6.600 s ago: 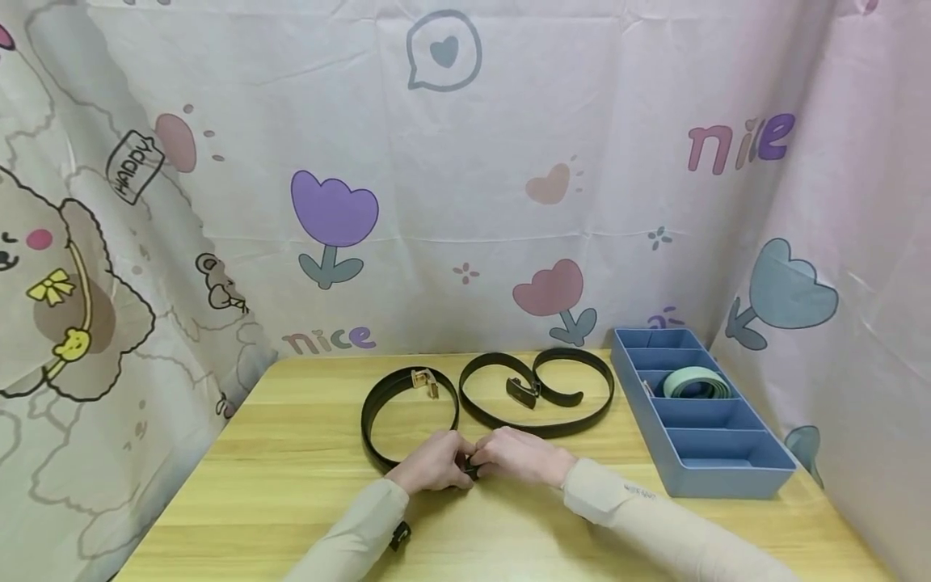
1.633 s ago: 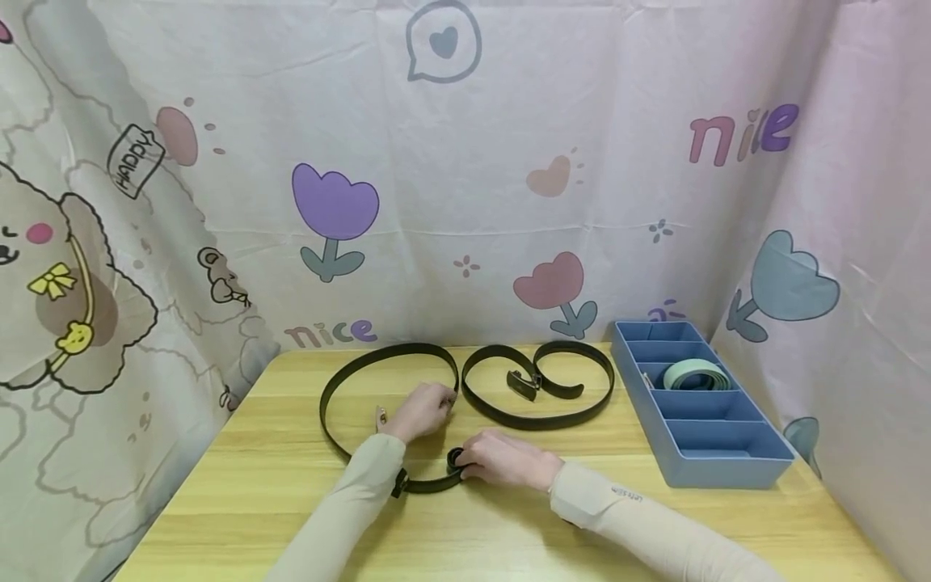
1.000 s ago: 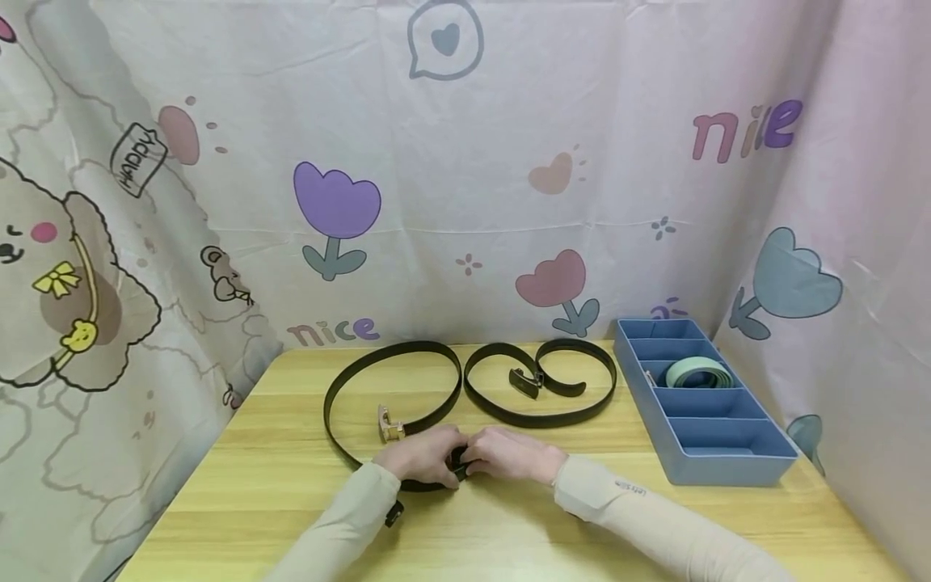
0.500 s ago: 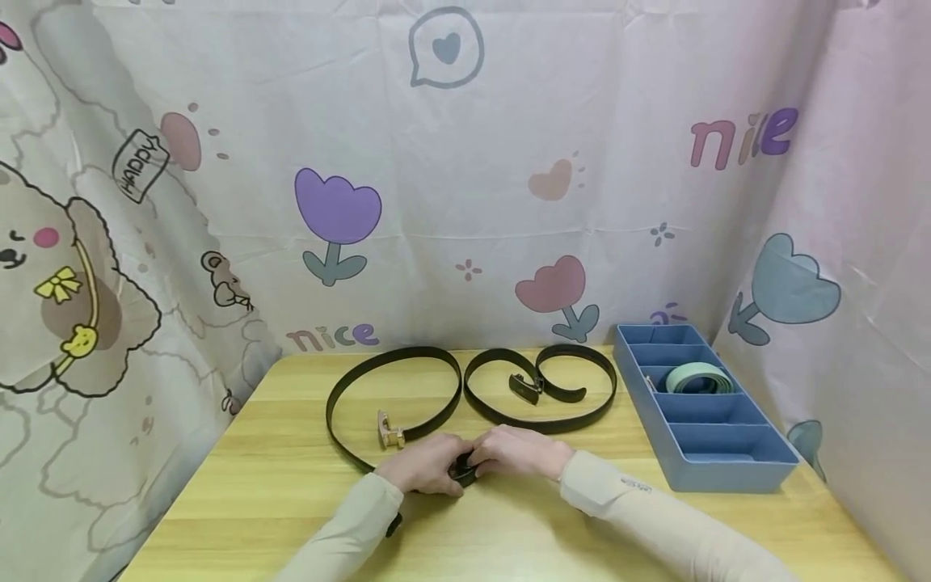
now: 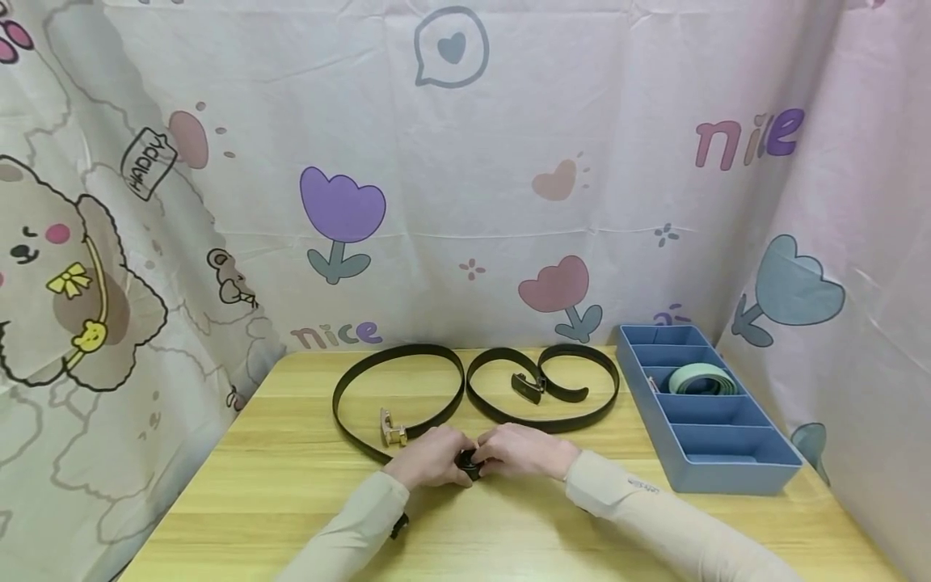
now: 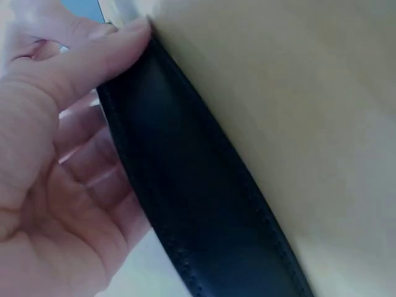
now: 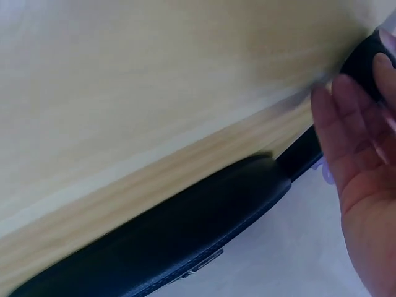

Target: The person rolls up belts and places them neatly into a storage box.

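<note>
In the head view a black belt (image 5: 349, 380) lies in a wide loop on the left of the table, its gold buckle (image 5: 393, 430) inside the loop. Its other end is rolled into a small tight coil (image 5: 469, 464) held between both hands. My left hand (image 5: 432, 458) pinches the strap with its thumb on top; the left wrist view shows the thumb across the flat black leather (image 6: 185, 161). My right hand (image 5: 525, 451) grips the coil from the right, thumb and fingers curled on it. The fingers partly hide the coil.
Behind my right hand lies a second black belt (image 5: 545, 423) in loose curves, with a dark buckle (image 5: 527, 388). A blue divided box (image 5: 735, 479) stands at the right, a rolled mint-green belt (image 5: 701, 380) in its middle compartment. A patterned curtain (image 5: 465, 202) closes off the back.
My left hand went up to the strap near the buckle, then came back to the coil. The loop widened and the gold buckle came nearer. Lately the coil has stayed between both hands.
</note>
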The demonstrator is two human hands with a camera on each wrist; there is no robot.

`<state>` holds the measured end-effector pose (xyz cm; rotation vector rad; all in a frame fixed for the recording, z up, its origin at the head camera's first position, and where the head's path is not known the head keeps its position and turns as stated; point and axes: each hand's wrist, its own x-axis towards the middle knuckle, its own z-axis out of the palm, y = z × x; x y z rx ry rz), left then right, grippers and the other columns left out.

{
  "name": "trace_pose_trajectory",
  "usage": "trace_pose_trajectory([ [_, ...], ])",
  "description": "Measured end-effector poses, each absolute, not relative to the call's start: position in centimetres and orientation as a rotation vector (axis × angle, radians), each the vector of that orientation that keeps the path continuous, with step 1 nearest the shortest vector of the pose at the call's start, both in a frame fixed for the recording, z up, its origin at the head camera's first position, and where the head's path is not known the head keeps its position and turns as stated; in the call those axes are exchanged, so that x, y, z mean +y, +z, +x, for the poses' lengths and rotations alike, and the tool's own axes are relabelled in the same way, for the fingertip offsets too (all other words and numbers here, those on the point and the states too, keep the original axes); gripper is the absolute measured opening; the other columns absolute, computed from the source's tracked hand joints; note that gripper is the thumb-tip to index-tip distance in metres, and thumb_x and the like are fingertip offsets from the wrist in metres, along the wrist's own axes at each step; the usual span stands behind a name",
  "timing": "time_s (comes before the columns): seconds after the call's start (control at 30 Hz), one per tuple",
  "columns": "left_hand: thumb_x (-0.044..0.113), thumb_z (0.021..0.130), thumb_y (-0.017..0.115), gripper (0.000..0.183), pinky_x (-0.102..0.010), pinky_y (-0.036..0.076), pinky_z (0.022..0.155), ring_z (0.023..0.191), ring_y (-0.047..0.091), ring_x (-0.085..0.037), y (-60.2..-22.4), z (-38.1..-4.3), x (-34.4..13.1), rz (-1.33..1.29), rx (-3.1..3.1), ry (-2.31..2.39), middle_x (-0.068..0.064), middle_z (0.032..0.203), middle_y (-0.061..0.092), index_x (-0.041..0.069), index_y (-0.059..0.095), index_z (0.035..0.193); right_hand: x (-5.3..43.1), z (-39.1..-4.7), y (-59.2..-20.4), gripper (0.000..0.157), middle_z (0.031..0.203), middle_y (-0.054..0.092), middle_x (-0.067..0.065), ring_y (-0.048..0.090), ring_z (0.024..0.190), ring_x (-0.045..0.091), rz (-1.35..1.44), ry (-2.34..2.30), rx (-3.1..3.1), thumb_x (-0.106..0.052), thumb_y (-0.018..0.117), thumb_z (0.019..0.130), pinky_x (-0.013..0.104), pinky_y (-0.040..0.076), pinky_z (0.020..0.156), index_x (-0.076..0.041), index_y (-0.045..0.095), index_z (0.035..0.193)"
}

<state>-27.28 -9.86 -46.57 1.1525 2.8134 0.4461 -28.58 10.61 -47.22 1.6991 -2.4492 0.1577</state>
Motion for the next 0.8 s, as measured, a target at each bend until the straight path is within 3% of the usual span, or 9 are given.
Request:
trace_pose_trajectory([
  [0.17, 0.027, 0.066, 0.087, 0.019, -0.019, 0.041, 0.057, 0.059, 0.046, 0.0, -46.8, -26.9, -9.4, 1.037, 2.895, 0.542, 0.015, 0.068, 0.061, 0.022, 0.07, 0.073, 9.9, -27.7, -47.0, 0.003, 0.078, 0.063, -0.009, 0.05, 0.066, -0.001, 1.577, 0.141, -2.504, -0.023, 0.072, 0.088, 0.011, 0.041, 0.06, -0.021, 0.073, 0.089],
  [0.27, 0.029, 0.064, 0.088, 0.024, -0.019, 0.039, 0.052, 0.055, 0.043, -0.001, -46.8, -26.8, -9.3, 0.976, 2.919, 0.579, 0.015, 0.062, 0.055, 0.022, 0.066, 0.066, 9.5, -27.6, -47.1, 0.005, 0.076, 0.064, -0.009, 0.049, 0.065, -0.002, 1.554, 0.177, -2.553, -0.021, 0.071, 0.089, 0.01, 0.04, 0.059, -0.02, 0.073, 0.085],
  [0.5, 0.018, 0.071, 0.085, 0.033, -0.022, 0.046, 0.076, 0.082, 0.057, -0.005, -46.3, -27.2, -10.1, 1.148, 2.752, 0.471, 0.011, 0.093, 0.067, 0.021, 0.068, 0.098, 9.5, -28.1, -47.4, 0.006, 0.089, 0.07, -0.008, 0.061, 0.081, -0.004, 1.666, 0.192, -2.51, -0.021, 0.07, 0.089, 0.006, 0.045, 0.073, -0.019, 0.075, 0.09],
  [0.6, 0.015, 0.072, 0.084, 0.035, -0.024, 0.047, 0.081, 0.087, 0.057, -0.005, -46.2, -27.3, -10.3, 1.122, 2.728, 0.47, 0.011, 0.098, 0.068, 0.021, 0.07, 0.104, 9.6, -28.2, -47.4, 0.006, 0.091, 0.07, -0.01, 0.06, 0.082, -0.004, 1.648, 0.183, -2.537, -0.023, 0.069, 0.09, 0.008, 0.046, 0.073, -0.021, 0.075, 0.09],
  [0.8, 0.024, 0.065, 0.089, 0.021, -0.021, 0.043, 0.058, 0.062, 0.047, -0.002, -46.3, -27.2, -9.8, 1.032, 2.822, 0.525, 0.015, 0.07, 0.062, 0.023, 0.071, 0.075, 9.0, -27.3, -47.3, 0.008, 0.082, 0.066, -0.012, 0.05, 0.068, -0.004, 1.539, 0.143, -2.567, -0.028, 0.069, 0.091, 0.011, 0.042, 0.062, -0.023, 0.07, 0.084],
])
